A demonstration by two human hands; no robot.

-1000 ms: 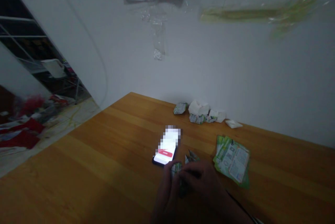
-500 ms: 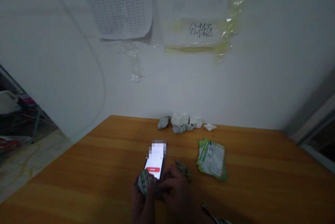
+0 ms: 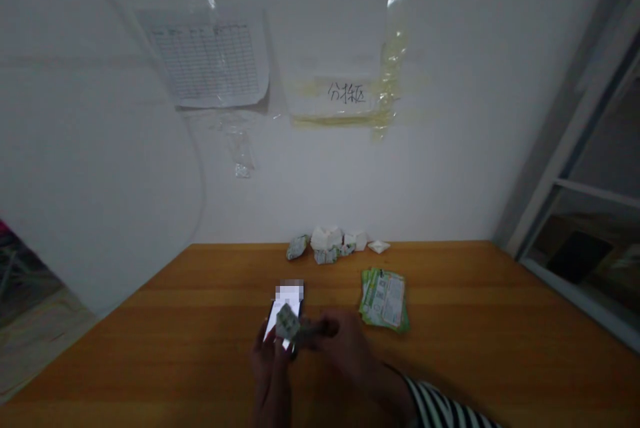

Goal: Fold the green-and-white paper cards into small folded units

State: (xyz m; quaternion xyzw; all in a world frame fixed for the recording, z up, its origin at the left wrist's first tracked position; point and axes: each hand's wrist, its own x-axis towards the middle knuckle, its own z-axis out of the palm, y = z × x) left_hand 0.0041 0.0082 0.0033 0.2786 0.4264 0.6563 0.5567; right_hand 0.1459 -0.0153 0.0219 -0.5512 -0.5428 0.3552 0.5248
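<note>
Phone (image 3: 286,301), gap above right hand (image 3: 345,345), leaflet stack (image 3: 385,300)

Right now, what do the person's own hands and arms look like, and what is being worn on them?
The left hand and the right hand are both bare, with no gloves. The right arm ends in a sleeve with black and white stripes. No sleeve shows on the left arm in this view.

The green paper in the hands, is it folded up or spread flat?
Folded. The green-and-white paper is a small creased lump held in the left hand, not a flat sheet like the stack on the wooden table.
</note>
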